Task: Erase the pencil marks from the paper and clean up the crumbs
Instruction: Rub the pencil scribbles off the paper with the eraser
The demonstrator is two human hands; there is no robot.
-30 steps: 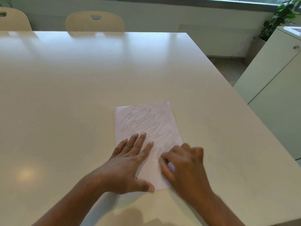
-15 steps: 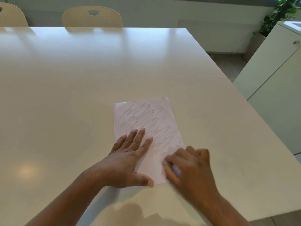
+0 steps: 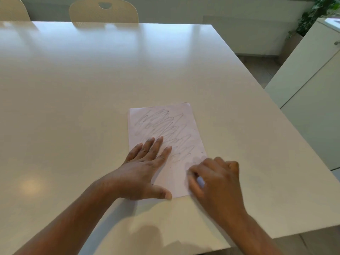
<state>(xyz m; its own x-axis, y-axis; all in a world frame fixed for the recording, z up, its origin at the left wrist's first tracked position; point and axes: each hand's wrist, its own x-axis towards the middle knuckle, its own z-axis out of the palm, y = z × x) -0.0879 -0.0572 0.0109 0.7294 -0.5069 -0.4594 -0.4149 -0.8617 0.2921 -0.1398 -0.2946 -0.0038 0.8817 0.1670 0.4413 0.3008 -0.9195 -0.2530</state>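
A white sheet of paper (image 3: 176, 172) lies on the table, covered with grey zigzag pencil marks (image 3: 163, 127) over its far two thirds. My left hand (image 3: 145, 170) rests flat on the sheet's near left part, fingers spread. At the sheet's near right corner, my right hand (image 3: 215, 183) is curled around a small white eraser (image 3: 200, 181), pressing it on the paper. The hand is motion-blurred. Most of the eraser is hidden by the fingers. The near strip of the paper shows only faint traces. A few dark specks lie on the sheet.
The large white table (image 3: 92, 100) runs far to the left and back. Its right edge (image 3: 298, 137) is close to my right hand. Two beige chairs (image 3: 104, 11) stand at the far side. A white cabinet (image 3: 312, 85) and a plant (image 3: 312, 15) stand to the right.
My right hand has shifted right and back along the paper's near right part with the eraser. My left hand stays flat on the sheet. The view has drifted slightly.
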